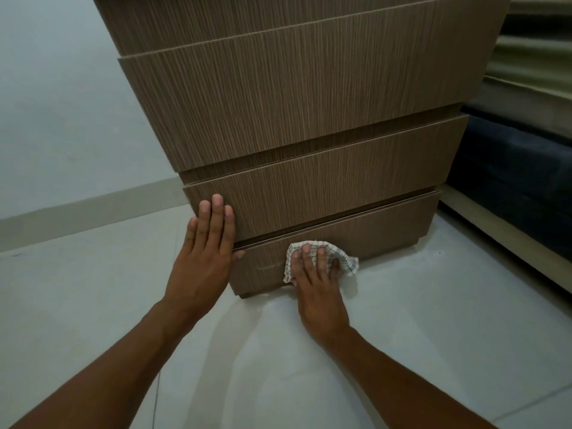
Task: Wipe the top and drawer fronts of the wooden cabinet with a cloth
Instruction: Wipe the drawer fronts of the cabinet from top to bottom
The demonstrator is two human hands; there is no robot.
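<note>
A checked cloth (322,258) is being pressed flat against the bottom drawer front (371,230) of the wooden cabinet (303,103) by the right hand (315,283), its fingers spread over the fabric. The left hand (205,252) is being held open, fingers together, against the left corner of the drawer front above (325,184), just left of the cloth. The pale tiled floor (402,320) is lying beneath both hands.
</note>
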